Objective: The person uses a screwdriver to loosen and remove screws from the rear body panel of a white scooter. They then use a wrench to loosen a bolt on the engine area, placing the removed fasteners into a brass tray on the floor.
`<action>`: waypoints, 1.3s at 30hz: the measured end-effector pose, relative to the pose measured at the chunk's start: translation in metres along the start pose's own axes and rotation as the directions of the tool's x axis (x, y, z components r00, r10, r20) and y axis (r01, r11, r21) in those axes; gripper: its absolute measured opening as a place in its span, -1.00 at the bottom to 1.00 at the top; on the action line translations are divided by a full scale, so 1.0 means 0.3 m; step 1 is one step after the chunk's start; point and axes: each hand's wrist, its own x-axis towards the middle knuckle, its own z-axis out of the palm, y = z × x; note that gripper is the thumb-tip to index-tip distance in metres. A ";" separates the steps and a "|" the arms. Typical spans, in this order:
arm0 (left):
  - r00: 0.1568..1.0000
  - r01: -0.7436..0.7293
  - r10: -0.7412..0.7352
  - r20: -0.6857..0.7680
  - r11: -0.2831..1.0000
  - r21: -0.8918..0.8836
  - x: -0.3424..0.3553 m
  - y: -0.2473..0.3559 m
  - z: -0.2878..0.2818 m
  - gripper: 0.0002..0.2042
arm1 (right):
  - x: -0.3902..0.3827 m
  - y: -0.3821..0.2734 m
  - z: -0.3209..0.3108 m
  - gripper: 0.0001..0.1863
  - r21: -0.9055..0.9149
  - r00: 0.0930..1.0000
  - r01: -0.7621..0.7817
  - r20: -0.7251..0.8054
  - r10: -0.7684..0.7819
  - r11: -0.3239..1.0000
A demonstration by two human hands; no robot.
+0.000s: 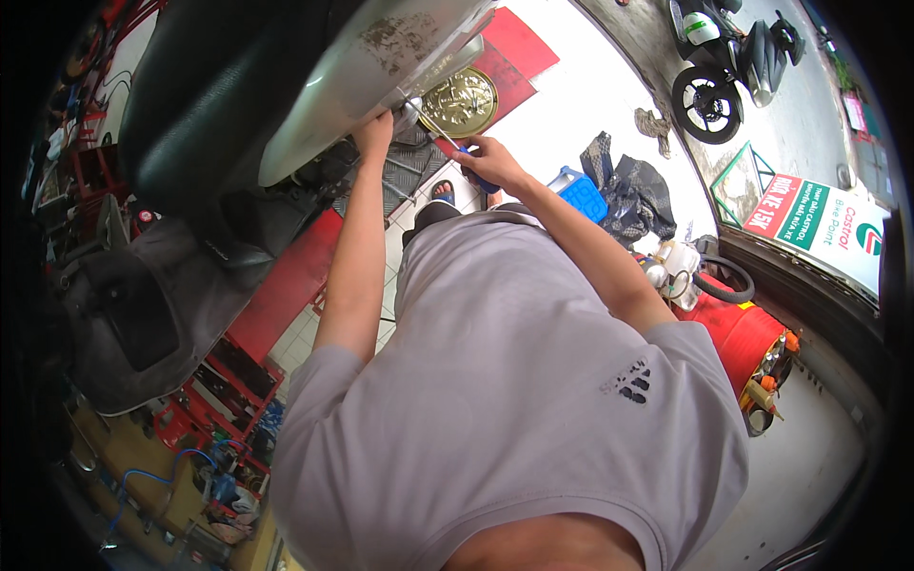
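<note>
In my right hand (pixel 493 164) is a screwdriver (pixel 436 126) with a blue handle, my fingers wrapped round it. Its long metal shaft slants up and left to the lower edge of a motorbike's pale silver-white body panel (pixel 333 109). My left hand (pixel 374 135) is up against that same edge, beside the screwdriver's tip. The panel's edge hides most of its fingers, and whether they grip anything does not show. Above the panel runs the dark seat (pixel 205 105). A round gold embossed plate (pixel 459 103) lies just beyond the shaft.
A red lift platform (pixel 286 281) runs beneath the motorbike. To my right are a blue plastic basket (pixel 578 195), black plastic sheeting (pixel 640 198) and a red drum (pixel 728 333). Another motorbike (pixel 724 76) is parked outside, near a signboard (pixel 809 224). Red tool racks (pixel 224 400) stand at left.
</note>
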 end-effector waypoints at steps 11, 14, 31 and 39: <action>0.998 0.024 -0.030 -0.053 0.993 -0.112 0.005 0.019 -0.001 -0.71 | -0.024 -0.038 0.006 -0.68 -0.192 0.985 0.129 -0.089 -0.149 0.973; 0.999 -0.029 0.031 0.009 0.991 -0.129 0.001 0.037 -0.024 -0.71 | -0.033 -0.027 0.006 -0.68 -0.229 0.977 0.143 -0.121 -0.174 0.963; 0.991 0.118 -0.083 0.108 0.916 -0.384 -0.037 0.057 -0.038 -0.77 | -0.106 0.074 -0.064 -0.68 -0.260 0.976 0.160 -0.103 -0.192 0.952; 0.977 0.212 -0.179 0.114 0.824 -0.526 -0.039 0.059 -0.029 -0.85 | -0.143 0.070 -0.084 -0.67 -0.259 0.986 0.106 -0.097 -0.135 0.960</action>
